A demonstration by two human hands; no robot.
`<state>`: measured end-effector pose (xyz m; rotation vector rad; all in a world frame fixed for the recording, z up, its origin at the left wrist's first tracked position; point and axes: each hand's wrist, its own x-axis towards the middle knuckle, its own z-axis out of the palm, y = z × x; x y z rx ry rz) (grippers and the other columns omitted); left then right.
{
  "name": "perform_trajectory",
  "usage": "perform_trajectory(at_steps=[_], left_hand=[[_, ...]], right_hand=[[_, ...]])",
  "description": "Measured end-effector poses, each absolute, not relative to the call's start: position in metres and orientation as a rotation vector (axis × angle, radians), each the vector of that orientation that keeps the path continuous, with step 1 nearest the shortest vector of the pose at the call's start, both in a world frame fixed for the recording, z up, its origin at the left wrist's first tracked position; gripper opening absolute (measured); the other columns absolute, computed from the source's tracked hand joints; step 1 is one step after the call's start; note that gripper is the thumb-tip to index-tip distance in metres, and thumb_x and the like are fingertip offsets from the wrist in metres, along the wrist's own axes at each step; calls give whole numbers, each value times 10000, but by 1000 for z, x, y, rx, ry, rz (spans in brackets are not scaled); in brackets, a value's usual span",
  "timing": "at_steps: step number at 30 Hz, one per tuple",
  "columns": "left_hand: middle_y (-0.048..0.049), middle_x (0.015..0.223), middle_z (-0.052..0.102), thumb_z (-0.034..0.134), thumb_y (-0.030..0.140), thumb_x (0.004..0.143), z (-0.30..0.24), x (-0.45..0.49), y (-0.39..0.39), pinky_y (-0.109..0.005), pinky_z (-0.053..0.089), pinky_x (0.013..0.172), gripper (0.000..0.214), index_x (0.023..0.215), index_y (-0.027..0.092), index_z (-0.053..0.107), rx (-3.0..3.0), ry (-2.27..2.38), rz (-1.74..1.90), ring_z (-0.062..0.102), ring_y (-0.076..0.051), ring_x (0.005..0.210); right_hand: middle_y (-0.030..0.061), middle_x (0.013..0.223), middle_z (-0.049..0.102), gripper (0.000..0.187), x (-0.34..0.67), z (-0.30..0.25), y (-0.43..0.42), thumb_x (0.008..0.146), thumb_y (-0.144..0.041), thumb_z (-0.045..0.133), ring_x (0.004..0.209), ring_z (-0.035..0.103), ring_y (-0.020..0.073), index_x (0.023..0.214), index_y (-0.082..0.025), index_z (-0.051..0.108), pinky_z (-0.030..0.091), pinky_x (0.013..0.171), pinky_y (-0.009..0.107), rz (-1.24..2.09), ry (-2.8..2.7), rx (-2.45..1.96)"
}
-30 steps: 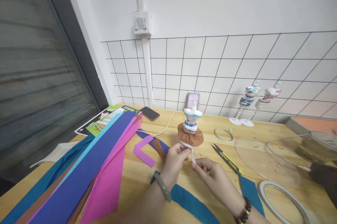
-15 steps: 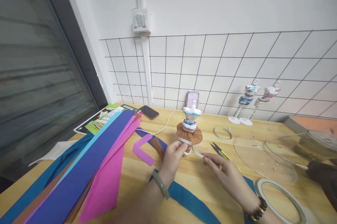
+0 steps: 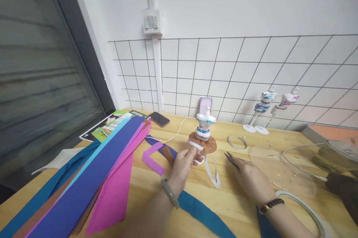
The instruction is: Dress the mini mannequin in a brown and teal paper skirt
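A miniature dress form (image 3: 205,123), wrapped in white and blue around the bust and waist, wears a gathered brown skirt (image 3: 209,145). My left hand (image 3: 184,163) is closed at its front lower edge, with thumb and fingers gripping the form below the skirt. A strip of white tape (image 3: 195,145) crosses the skirt front, and a loose tape end (image 3: 215,181) hangs down in a bent loop. My right hand (image 3: 253,178) lies over the handles of small scissors (image 3: 231,159) on the table; the blades point away to the left. The fingers are partly hidden under the hand.
Coloured paper or fabric strips (image 3: 92,171) pile up on the left beside a phone (image 3: 160,119). A teal strip (image 3: 204,212) lies in front. Tape rolls (image 3: 237,142), a clear disc (image 3: 279,171) and two more small dress forms (image 3: 263,105) are to the right.
My right hand has let go of the white tape end and moved right onto the scissors. The tape now dangles freely. My left hand stays at the dress form.
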<state>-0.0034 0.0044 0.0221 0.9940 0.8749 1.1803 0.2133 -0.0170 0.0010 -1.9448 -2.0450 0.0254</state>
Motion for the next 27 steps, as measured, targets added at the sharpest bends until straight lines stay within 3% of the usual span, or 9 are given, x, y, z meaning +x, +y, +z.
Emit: perform_trajectory(at_steps=[4,8,10,12,14,16,19,22,27], left_hand=[[-94,747,642,542,476,705,26,-5,4,-262,387,643,375,743,116,638,1067,873,1159,567,-173,722],[-68,688,632,562,431,699,31,-7,3,-251,372,625,319,631,127,632,1143,890,1117,535,-148,666],[-65,683,632,575,404,694,32,-7,2,-251,371,632,292,615,129,632,1172,888,1108,530,-148,669],[-68,689,634,574,392,696,32,-6,1,-256,374,645,282,616,130,637,1182,883,1101,532,-154,684],[-72,699,636,565,399,701,30,-6,1,-261,377,653,291,623,130,642,1170,881,1092,536,-158,694],[-75,711,636,559,411,704,27,-5,0,-263,381,658,300,644,130,646,1141,871,1091,541,-161,707],[-78,734,633,554,413,710,26,-5,-1,-262,383,663,301,699,129,651,1104,836,1100,550,-166,731],[-88,757,636,553,417,709,27,-5,-1,-260,384,660,311,736,123,651,1072,819,1093,559,-174,755],[-100,790,644,566,427,693,30,-5,-1,-256,384,661,328,741,114,656,1040,805,1096,560,-182,783]], right_hand=[[151,740,666,250,224,-12,-15,710,-78,397,728,602,264,796,-145,622,420,662,354,-16,-2066,-1978],[118,729,663,274,227,-5,-22,741,-133,373,678,608,245,898,-169,596,420,577,321,27,-1980,-2024],[86,751,655,280,223,6,-33,794,-235,346,659,610,212,963,-183,563,430,545,290,198,-1818,-1992],[40,646,603,318,209,22,-50,810,-366,359,585,577,178,983,-171,541,424,504,265,612,-1455,-1793],[-10,544,507,370,186,36,-69,783,-471,410,460,468,132,972,-185,547,364,428,245,890,-1198,-1626],[5,628,523,382,158,46,-86,726,-521,492,485,442,108,910,-199,582,349,426,227,1111,-990,-1520],[-35,595,447,413,121,47,-97,708,-566,496,403,297,46,876,-197,575,232,366,185,1490,-788,-1331],[-74,556,368,418,101,38,-91,714,-581,479,381,182,23,869,-198,539,126,358,167,1649,-725,-1193],[-67,598,379,383,96,30,-78,758,-548,449,412,205,29,889,-194,514,148,371,165,1590,-724,-1163]])
